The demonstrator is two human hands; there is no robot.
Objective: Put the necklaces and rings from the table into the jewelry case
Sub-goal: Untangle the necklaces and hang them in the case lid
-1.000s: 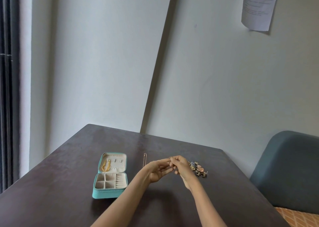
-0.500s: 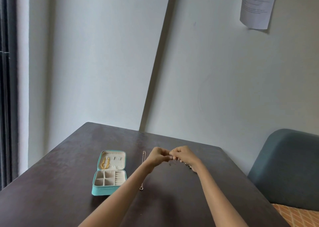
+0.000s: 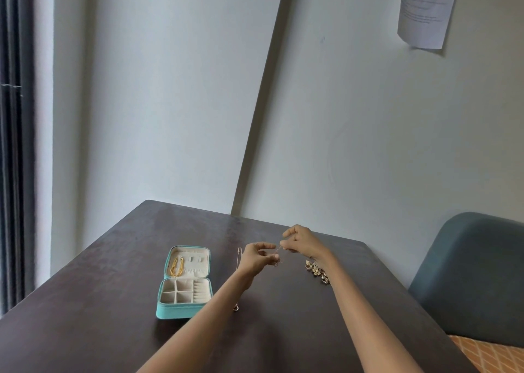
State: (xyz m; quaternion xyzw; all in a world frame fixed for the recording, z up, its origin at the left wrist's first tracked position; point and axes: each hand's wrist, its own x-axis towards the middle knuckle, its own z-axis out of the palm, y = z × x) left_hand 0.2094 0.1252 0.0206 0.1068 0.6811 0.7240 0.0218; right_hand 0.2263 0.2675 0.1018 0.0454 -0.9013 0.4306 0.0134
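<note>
Dark brown desk set against a pale wall, open turquoise jewelry case left of centre, thin chain necklace lying just right of it, cluster of rings further right.

Both hands, left hand and right hand, are pinching a thin necklace above the desk, beside the open jewelry case.

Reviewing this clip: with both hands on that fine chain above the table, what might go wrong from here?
1. The thin pale chain, pinched between the left hand and right hand, may knot or slip out of so small a grip.
2. The right forearm passes close to the cluster of gold rings; it may scatter them.
3. The long thin necklace lies partly hidden under the left forearm beside the open teal jewelry case; it may get dragged.
</note>
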